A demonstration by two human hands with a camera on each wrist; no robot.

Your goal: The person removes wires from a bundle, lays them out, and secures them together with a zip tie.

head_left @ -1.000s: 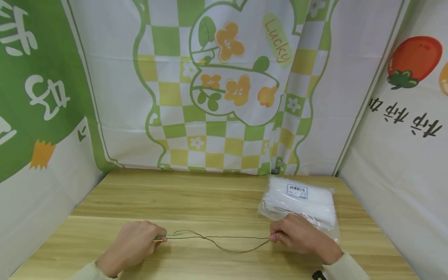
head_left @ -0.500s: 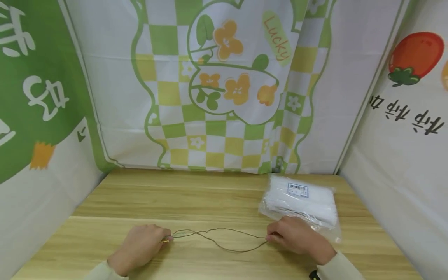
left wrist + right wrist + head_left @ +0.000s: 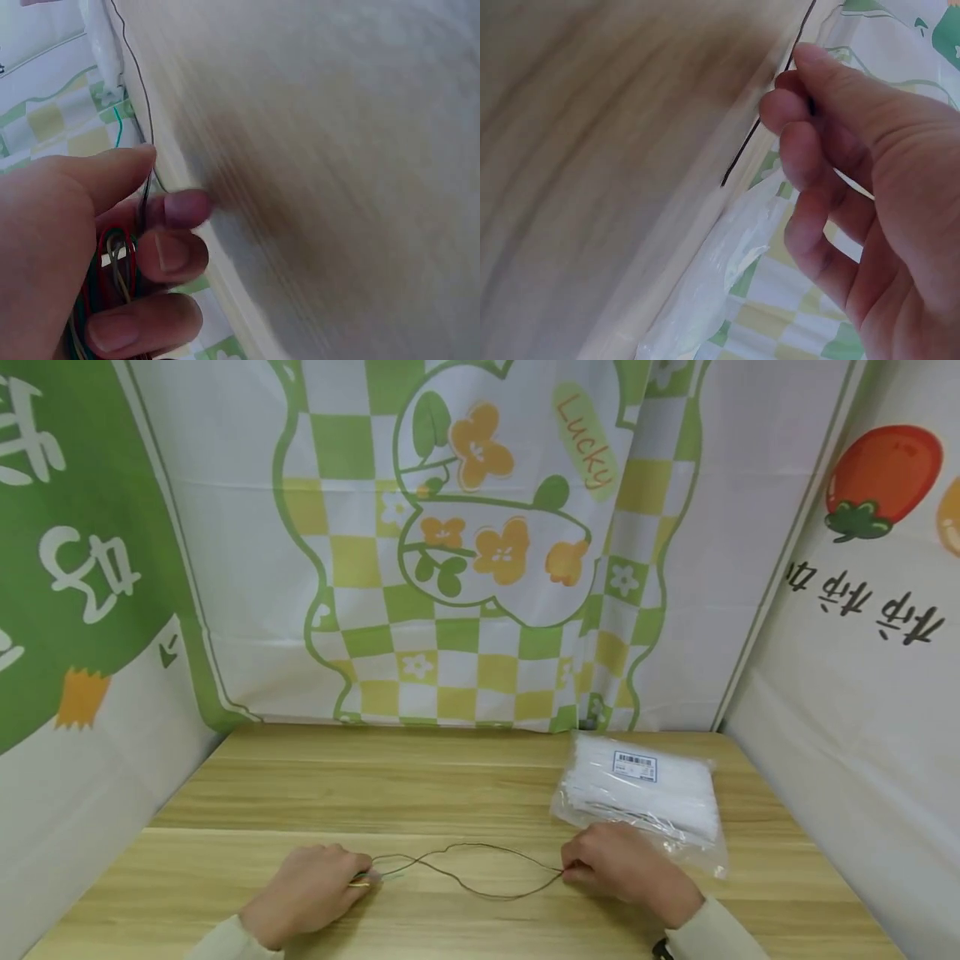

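My left hand (image 3: 311,889) curls round a bundle of thin coloured wires (image 3: 124,274), red, green and pale yellow among them, seen in the left wrist view. Its thumb and forefinger meet where dark wire leaves the bundle. From there two strands of dark wire (image 3: 495,897) run across to my right hand (image 3: 626,868), crossing once and bowing apart into a slack loop. Thumb and fingertips of the right hand pinch the strands. A short dark wire end (image 3: 731,171) sticks out past those fingers in the right wrist view. Most of the bundle is hidden inside the left palm.
A clear plastic bag of white strips (image 3: 641,789) with a barcode label lies on the wooden table (image 3: 390,777), just behind the right hand. Patterned cloth (image 3: 480,652) hangs along the back, and cloth also closes in both sides.
Both hands have come closer together, the left moving right and the right moving slightly left. Between them the strands have slackened and spread into a wider loop.
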